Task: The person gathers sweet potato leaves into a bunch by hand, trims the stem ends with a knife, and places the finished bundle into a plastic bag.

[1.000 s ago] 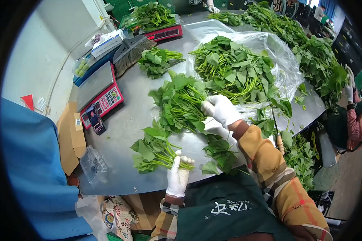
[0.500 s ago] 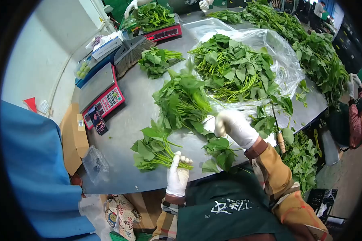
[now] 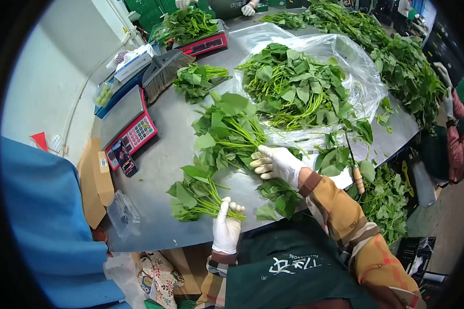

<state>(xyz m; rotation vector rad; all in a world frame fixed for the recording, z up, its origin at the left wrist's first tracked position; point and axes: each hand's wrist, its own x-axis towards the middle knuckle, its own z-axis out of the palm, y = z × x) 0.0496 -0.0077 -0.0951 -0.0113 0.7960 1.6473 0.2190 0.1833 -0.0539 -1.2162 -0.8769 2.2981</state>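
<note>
Greens bundle (image 3: 197,198) near table edge (image 3: 157,241)

Co-worker's hands (image 3: 248,9): beyond the plastic bag (image 3: 368,77), cut by top edge.
Knife (image 3: 357,177) blade: before the bag, lost among leaves.
Scale (image 3: 131,129) keys: left of bag, unreadable.
Small bunch (image 3: 193,195) stem ends: covered by left hand (image 3: 227,229).

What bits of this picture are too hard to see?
Head view:
Small bunch stems: partly under left hand.
Whether right hand grips big bunch: its fingers hide that.
Scale keys: too small.
Phone screen: too small.
Co-worker's gloves: cut off, top edge.
</note>
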